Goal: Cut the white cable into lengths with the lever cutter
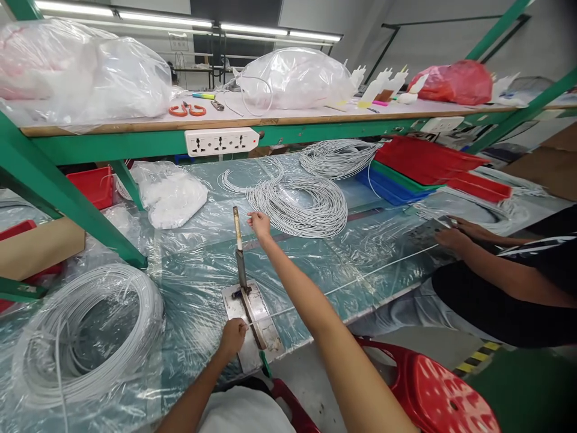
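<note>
The left hand is at the near left edge of the cutter's metal plate, its fingers pinching the thin white cable; the cable runs from there across the plate and on over the surface to the hands of a co-worker at the right. The right hand is raised just beside the top of the upright lever, on its right, apart from it; its fingers are bent, with thumb and forefinger close together, but I cannot tell whether they pinch anything; the lever rises from the far part of the plate.

Clear plastic covers the surface; a loose coil lies just beyond the right hand, with another coil behind it; a large coil lies at the near left, and a white bag sits farther back; a blue tray and red trays stand at the far right.

Above, a green-framed shelf bears clear plastic bags, orange-handled scissors and a red bag; a power strip is fixed to its front; a red stool stands below at the right.
</note>
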Motion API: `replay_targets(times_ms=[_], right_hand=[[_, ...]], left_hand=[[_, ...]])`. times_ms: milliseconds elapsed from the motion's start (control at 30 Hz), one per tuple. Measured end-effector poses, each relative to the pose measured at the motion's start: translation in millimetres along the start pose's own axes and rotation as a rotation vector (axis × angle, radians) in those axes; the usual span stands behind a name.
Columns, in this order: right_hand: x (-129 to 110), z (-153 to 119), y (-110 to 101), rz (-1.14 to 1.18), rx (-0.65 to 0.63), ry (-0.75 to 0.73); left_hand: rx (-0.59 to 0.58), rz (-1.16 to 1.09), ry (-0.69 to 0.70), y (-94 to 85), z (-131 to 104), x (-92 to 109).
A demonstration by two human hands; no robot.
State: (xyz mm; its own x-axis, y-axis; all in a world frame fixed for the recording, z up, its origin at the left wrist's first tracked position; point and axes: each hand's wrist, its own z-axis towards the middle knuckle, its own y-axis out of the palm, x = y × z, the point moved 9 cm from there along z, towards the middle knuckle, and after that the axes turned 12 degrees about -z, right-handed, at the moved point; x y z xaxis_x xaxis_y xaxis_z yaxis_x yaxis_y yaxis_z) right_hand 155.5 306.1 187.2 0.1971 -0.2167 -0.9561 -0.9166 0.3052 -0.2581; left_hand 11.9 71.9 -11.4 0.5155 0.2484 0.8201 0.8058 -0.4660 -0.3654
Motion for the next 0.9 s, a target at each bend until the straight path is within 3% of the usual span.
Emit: replay_targets(times_ms=[167, 367, 733, 900], right_hand=[[11, 8, 1, 0.034, -0.010, 0.071], [11, 8, 12, 0.001, -0.132, 0.115], [-6, -3, 52, -0.114, -0.405, 0.123], [-14, -19, 41, -0.133, -0.411, 0.158]], left_hand=[[-0.038, -0.260, -0.067, 5.0, 15, -10], [-0.017, -0.412, -0.057, 2.2, 12, -10], [0.241, -0.280, -0.068, 2.0, 14, -25], [0.273, -0.205, -0.077, -0.1, 10, -22]])
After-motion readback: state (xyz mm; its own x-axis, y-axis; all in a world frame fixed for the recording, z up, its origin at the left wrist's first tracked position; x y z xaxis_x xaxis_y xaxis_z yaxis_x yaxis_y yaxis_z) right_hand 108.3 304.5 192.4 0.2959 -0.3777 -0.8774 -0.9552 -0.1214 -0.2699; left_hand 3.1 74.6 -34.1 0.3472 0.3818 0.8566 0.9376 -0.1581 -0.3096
